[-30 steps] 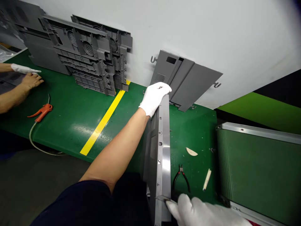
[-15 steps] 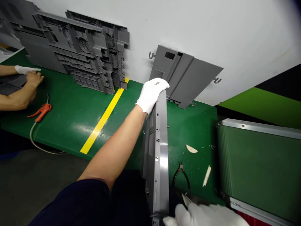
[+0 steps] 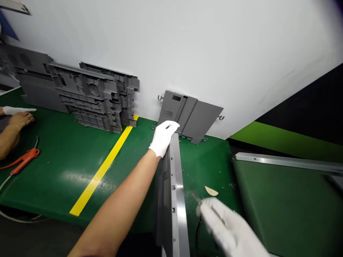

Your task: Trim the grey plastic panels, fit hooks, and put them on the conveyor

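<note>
My left hand [image 3: 164,138], in a white glove, grips the far upper end of a grey plastic panel [image 3: 175,200] that stands on edge, its long slotted rim facing up. My right hand [image 3: 225,225], also gloved in white, is closed to the right of the panel and apart from it. A small blade [image 3: 196,196] juts from its fingers, blurred by motion; its handle is hidden. Under this hand lie the cutting pliers [image 3: 198,232], mostly covered. A cream half-round piece [image 3: 211,191] rests on the green bench [image 3: 144,142] just beyond.
Another grey panel [image 3: 187,114] leans on the wall between hooks. Several ribbed grey panels [image 3: 93,96] lean farther left. A red air gun [image 3: 25,160] lies near a co-worker's hands [image 3: 20,119]. A green conveyor belt [image 3: 289,203] stands on the right. Yellow tape [image 3: 104,167] crosses the bench.
My right hand has risen from the panel's near end and moved forward with the blade. My left hand keeps its hold on the panel. The view has tilted up, showing more wall.
</note>
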{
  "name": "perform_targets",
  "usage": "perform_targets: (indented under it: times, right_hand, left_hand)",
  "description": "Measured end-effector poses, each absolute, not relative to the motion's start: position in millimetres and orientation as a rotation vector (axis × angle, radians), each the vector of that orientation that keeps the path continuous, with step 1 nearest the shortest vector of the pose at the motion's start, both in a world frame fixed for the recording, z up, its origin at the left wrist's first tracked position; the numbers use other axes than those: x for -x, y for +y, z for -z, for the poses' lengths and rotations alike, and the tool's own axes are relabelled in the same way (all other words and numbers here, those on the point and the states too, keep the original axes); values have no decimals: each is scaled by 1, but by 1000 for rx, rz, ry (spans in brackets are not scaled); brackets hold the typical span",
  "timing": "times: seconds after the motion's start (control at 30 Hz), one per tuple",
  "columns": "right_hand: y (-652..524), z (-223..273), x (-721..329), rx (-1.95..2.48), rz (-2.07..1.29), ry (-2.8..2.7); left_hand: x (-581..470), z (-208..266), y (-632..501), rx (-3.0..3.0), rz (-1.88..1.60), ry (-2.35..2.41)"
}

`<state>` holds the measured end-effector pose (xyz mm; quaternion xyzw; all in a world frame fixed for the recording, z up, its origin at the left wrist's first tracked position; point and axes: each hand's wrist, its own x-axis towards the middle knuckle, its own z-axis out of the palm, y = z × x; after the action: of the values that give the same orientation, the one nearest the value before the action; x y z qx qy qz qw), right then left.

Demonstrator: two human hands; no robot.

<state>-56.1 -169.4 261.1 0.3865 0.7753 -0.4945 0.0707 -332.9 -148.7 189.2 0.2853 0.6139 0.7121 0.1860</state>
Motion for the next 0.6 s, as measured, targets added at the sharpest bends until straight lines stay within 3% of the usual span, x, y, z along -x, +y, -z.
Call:
perform_targets:
  times: [0.23,0.4,0.6]
  right_hand:
    - [-103,-271,127,-872,1423,2541]
    - [-77,-261,193,-690,769,2923]
    - [-79,-274,234,-586,87,2867]
  left_hand:
    - [341,-191,-156,-675,-1897,1638]
    - [347,-193,-165,-522,-1951,1502]
    - [351,-201,-179,-483,-1869,1545]
